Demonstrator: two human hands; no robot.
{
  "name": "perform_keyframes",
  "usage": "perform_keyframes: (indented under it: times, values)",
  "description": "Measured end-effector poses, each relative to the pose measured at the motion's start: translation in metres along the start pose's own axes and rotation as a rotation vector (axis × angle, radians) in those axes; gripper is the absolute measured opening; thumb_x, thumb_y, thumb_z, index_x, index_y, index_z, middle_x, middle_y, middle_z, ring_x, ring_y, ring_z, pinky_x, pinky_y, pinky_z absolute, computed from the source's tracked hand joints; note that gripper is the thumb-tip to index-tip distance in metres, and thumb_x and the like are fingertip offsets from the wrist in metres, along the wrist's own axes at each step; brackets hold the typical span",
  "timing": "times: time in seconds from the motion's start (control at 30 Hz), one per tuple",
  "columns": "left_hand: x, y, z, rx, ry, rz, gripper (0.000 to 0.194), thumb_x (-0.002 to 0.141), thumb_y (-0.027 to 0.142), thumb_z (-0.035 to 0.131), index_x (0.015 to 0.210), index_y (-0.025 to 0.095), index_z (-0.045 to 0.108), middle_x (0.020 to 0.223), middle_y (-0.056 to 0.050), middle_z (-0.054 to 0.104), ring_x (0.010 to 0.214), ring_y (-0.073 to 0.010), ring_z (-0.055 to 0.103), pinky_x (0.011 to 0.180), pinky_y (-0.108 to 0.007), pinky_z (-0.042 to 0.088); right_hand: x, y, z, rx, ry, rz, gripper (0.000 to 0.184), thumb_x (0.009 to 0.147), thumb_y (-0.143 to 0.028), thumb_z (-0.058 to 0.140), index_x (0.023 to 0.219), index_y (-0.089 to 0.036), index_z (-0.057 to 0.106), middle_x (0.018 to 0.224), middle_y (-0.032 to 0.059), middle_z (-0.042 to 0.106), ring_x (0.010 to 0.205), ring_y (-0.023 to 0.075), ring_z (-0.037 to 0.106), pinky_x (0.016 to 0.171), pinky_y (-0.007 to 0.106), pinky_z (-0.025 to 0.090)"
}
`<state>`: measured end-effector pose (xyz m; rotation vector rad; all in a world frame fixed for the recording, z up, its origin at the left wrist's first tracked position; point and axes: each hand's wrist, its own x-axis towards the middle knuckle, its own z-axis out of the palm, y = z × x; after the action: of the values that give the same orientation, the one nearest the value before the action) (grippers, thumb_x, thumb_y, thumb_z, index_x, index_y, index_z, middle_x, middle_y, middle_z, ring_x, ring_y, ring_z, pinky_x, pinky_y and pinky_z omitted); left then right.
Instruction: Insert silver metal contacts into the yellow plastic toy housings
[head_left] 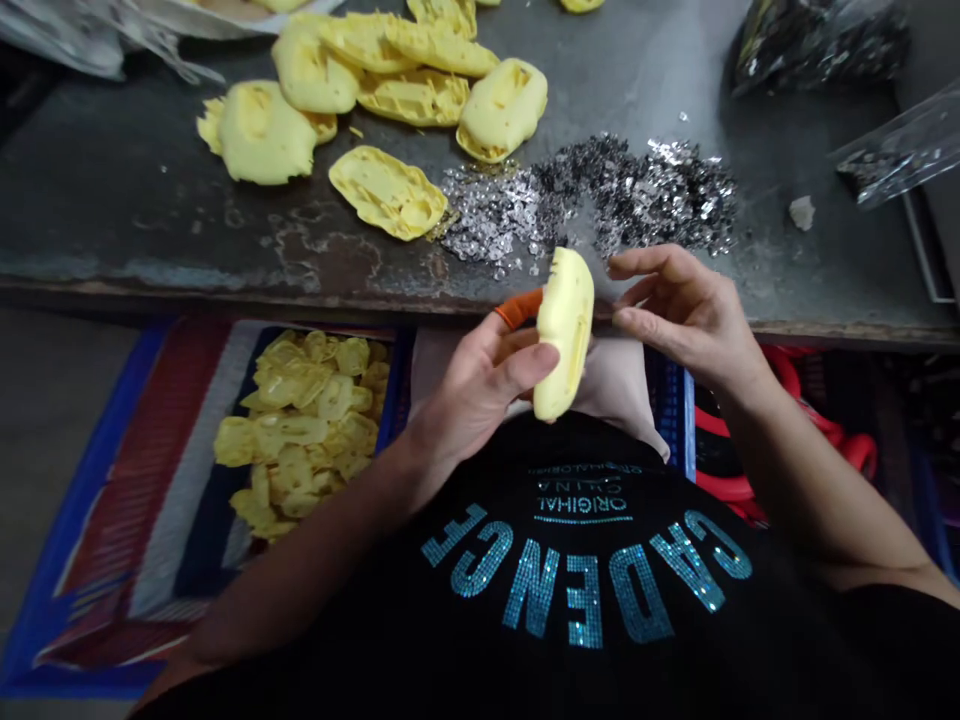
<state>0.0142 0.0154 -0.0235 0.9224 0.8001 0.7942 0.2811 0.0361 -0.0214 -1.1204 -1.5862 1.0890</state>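
Yellow moulded piece (565,332), gripped in fingers of left hand (480,390), right hand (682,320) open just beside it

Matt yellow plastic piece (566,335), worn dark metal tabletop (112,200), glossy silver sequins (491,215)

We are looking down on a worn, dark metal counter (142,215) with a stained front edge, and a grey floor (56,430) is showing at lower left. Below the counter, a blue-rimmed crate (90,505) is standing, and red plastic loops (787,375) are lying off to the right.
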Motion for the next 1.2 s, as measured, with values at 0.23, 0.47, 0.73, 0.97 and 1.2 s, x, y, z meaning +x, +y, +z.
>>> perform_keyframes:
  times: [0.23,0.47,0.73,0.97,1.2]
  values:
    - [0.077,0.020,0.008,1.003,0.109,0.350,0.067,0.077,0.064,0.101,0.121,0.017,0.080,0.130,-0.019,0.075,0.129,-0.0441,0.069,0.126,-0.064,0.050,-0.010,0.039,-0.041,-0.458,0.302,-0.111,0.012,0.099,-0.032,0.079,0.107,-0.025,0.085,0.098,0.0028,0.080,0.081,0.0192,0.072,0.075,0.037,0.057]
    - [0.078,0.023,0.006,0.865,0.182,0.376,0.069,0.080,0.060,0.102,0.135,0.023,0.081,0.144,-0.012,0.074,0.134,-0.0373,0.064,0.114,-0.047,0.059,-0.012,0.044,-0.044,-0.379,0.295,-0.104,0.011,0.101,-0.031,0.076,0.105,-0.026,0.085,0.103,0.0045,0.085,0.094,0.0231,0.078,0.090,0.042,0.062]
    - [0.033,0.026,0.002,0.238,0.403,0.425,0.079,0.080,0.054,0.104,0.147,0.021,0.077,0.139,-0.005,0.082,0.127,-0.0308,0.077,0.087,-0.032,0.066,-0.031,0.034,-0.061,-0.548,0.231,-0.104,0.011,0.106,-0.033,0.076,0.106,-0.029,0.086,0.100,0.0052,0.084,0.092,0.0259,0.076,0.085,0.044,0.059]
    - [0.001,0.002,0.003,-0.009,0.211,0.084,0.066,0.093,0.067,0.089,0.146,0.030,0.077,0.135,-0.010,0.090,0.090,-0.0273,0.087,0.053,-0.027,0.061,-0.041,0.036,-0.046,-0.852,0.178,-0.130,0.014,0.111,-0.037,0.075,0.106,-0.029,0.086,0.103,0.0067,0.083,0.103,0.0316,0.073,0.094,0.050,0.050]
    - [-0.008,-0.012,-0.004,-0.155,0.010,-0.026,0.072,0.101,0.075,0.075,0.154,0.027,0.072,0.145,-0.016,0.086,0.105,-0.0340,0.089,0.051,-0.026,0.062,-0.042,0.037,-0.041,-0.888,0.168,-0.103,0.011,0.109,-0.034,0.074,0.102,-0.029,0.081,0.104,0.0059,0.080,0.106,0.0321,0.073,0.099,0.053,0.052]
